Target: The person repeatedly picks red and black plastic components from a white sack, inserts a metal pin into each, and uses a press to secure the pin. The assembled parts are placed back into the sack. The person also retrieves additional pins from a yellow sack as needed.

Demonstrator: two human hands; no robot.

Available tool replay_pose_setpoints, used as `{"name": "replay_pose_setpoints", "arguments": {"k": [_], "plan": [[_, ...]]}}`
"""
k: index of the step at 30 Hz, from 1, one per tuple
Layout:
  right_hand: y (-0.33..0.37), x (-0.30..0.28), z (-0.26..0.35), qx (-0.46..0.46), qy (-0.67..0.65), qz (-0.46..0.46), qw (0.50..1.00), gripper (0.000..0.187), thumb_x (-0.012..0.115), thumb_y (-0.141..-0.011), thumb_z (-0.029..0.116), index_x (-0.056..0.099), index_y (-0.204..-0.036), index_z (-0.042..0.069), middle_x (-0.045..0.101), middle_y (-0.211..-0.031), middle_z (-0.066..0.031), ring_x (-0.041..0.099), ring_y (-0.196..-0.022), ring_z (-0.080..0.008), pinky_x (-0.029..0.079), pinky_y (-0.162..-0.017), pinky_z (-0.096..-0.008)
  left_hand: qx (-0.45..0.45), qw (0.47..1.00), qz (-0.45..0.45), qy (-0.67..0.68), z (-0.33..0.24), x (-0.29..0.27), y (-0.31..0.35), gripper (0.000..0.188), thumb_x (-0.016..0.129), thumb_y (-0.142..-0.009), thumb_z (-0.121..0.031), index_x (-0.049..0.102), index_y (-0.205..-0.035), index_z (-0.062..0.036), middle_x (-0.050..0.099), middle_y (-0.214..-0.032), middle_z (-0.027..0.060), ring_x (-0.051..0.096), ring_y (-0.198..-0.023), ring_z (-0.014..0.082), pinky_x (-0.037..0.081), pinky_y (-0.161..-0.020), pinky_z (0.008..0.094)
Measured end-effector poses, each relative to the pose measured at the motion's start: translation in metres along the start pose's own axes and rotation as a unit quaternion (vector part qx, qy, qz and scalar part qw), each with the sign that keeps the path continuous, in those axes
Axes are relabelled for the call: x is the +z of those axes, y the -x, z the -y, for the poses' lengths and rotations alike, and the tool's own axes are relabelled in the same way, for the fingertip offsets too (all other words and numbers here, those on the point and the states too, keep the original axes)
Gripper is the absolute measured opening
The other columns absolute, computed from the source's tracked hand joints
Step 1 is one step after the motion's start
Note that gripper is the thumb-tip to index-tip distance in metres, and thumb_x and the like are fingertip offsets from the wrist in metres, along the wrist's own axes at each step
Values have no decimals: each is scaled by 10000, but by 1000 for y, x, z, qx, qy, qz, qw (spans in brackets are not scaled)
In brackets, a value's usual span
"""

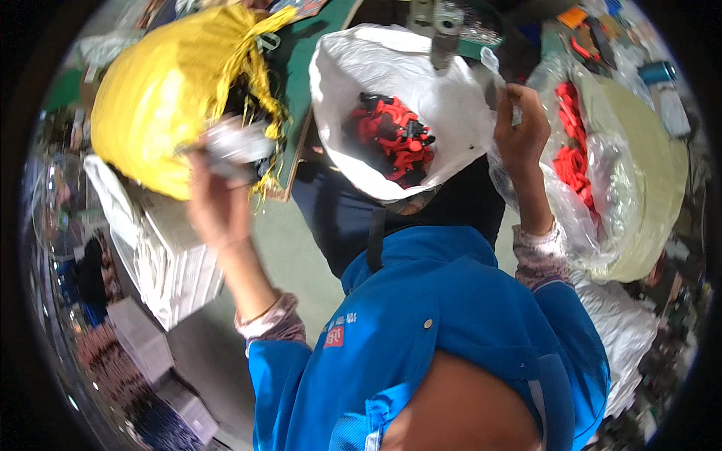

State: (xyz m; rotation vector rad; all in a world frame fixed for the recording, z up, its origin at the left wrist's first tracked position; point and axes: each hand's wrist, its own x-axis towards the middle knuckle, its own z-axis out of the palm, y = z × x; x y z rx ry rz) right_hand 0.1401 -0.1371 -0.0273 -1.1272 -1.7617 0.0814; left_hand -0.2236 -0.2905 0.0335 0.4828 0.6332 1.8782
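My left hand, smeared by motion, is closed around a blurred whitish-grey object whose kind I cannot make out. It is beside the open mouth of a bulging yellow woven sack, where dark contents show. My right hand has its fingers pinched together just right of the rim of a white woven bag; what lies between them is too small to name. The white bag stands open in front of me, with a heap of small red and black plastic parts inside.
A metal machine part hangs over the bag's far rim, by a green table. At right, a pale yellow sack with clear lining holds red parts. White stacked boxes stand at left. A blue cylinder lies far right.
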Motion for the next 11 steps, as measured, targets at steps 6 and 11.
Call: {"name": "replay_pose_setpoints", "arguments": {"k": [6,11], "plan": [[-2,43,92,-63,-167,99,979,140,676,-777,6,645,-910,35,647,-828,-114,646,-739,-220,502,-652,-300,-114,993,20,14,113,31,7,361,513,-947,-258,575,-1124,50,542,-1246,198,529,-1141,279,422,-980,417],[7,45,95,-141,-112,149,972,158,625,-734,57,645,-891,70,590,-783,-109,589,-743,-299,486,-606,-379,-138,986,35,84,133,52,4,332,539,-942,-216,560,-1139,51,558,-1183,171,516,-1134,262,380,-1013,417]]}}
